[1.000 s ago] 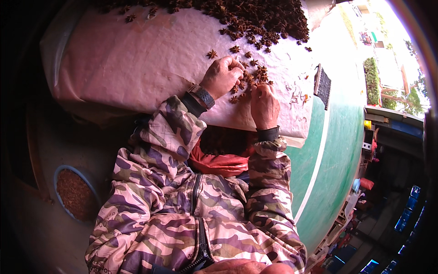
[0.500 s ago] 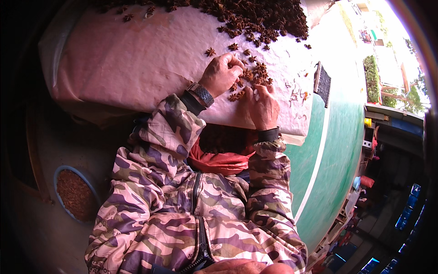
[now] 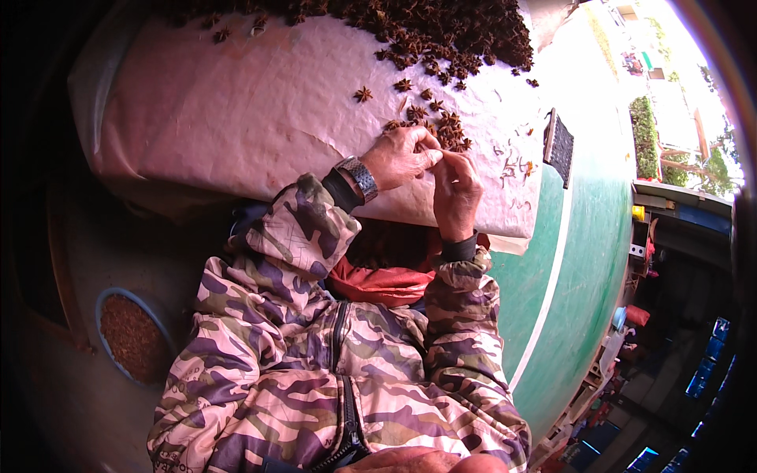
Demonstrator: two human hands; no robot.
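My left hand [image 3: 398,158] and my right hand [image 3: 457,189] meet by their fingertips over the near edge of a table covered with pale plastic sheet [image 3: 197,110]. Both have closed, pinched fingers; whatever lies between them is too small to make out. Just beyond the fingers is a small cluster of star anise [image 3: 448,131], with loose pieces around it and scattered dried bits near the right corner. A large dark heap of star anise [image 3: 481,31] covers the far part of the sheet. Below the table edge, between my arms, sits an open red bag [image 3: 378,290] with a dark interior.
A blue basin [image 3: 130,335] of brown bits stands at lower left. Green floor [image 3: 544,299] with a white stripe runs along the right. A dark flat tray [image 3: 557,146] lies beside the table. Farther right are cluttered items, a red object [image 3: 637,315] and outdoor greenery.
My left hand has moved down and right from the cluster to meet my right hand, whose fingers shifted slightly. More star anise shows where my left fingers were.
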